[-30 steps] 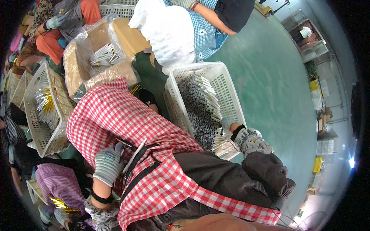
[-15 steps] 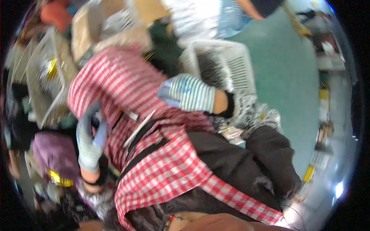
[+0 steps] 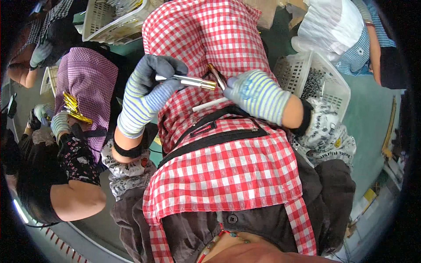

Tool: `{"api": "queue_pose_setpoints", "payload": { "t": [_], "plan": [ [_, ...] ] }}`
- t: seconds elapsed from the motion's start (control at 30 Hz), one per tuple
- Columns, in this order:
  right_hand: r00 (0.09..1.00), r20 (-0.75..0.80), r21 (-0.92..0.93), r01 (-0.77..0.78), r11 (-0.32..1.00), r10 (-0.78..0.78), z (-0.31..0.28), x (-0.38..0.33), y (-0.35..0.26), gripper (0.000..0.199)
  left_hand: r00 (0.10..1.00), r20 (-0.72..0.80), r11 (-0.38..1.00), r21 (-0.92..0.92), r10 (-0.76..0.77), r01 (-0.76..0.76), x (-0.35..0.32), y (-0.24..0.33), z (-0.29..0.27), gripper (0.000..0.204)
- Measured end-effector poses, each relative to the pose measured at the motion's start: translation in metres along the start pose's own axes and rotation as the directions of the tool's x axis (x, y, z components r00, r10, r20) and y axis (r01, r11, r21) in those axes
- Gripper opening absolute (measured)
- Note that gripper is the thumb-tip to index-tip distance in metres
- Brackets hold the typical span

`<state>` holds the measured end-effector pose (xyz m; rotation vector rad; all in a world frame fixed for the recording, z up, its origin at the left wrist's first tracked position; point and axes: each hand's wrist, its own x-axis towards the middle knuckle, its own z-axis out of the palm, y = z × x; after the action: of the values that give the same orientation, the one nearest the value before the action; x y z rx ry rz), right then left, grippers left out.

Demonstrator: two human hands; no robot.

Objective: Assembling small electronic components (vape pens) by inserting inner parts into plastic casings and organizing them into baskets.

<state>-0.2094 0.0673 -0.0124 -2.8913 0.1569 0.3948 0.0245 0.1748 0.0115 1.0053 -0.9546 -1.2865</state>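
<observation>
The left hand (image 3: 144, 91) pinches a silver tube (image 3: 188, 81), gold end (image 3: 208, 84) toward the right hand (image 3: 259, 95), whose grip is unclear.

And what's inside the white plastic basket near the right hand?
Inside the white plastic basket are dark grey, round-ended tubes, packed together. The white, black-printed cloth sleeve covers the near part, so what's there can't be seen.

A red-and-white gingham apron (image 3: 228, 184) with black pocket trim (image 3: 239, 110) is worn over a dark buttoned shirt (image 3: 335, 188). White, black-printed oversleeves (image 3: 329, 133) are finished with black cuffs (image 3: 303, 117); blue-and-yellow-striped knit gloves (image 3: 262, 97) are grey-coated at the fingers (image 3: 161, 65). A beaded necklace (image 3: 216, 239) is worn.
</observation>
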Motion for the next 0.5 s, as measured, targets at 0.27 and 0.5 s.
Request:
{"api": "queue_pose_setpoints", "payload": {
  "t": [0.27,0.5],
  "plan": [
    [0.841,-0.482,0.603,0.113,0.790,0.247,-0.058,-0.050,0.013,0.015,0.964,-0.069,0.965,-0.069,-0.257,0.252,0.002,-0.017,-0.003,0.032],
    [0.777,-0.584,0.715,0.355,0.603,0.235,-0.068,-0.050,0.012,0.018,0.967,-0.027,0.957,-0.153,-0.255,0.248,0.007,-0.012,0.005,0.029]
  ]
}}
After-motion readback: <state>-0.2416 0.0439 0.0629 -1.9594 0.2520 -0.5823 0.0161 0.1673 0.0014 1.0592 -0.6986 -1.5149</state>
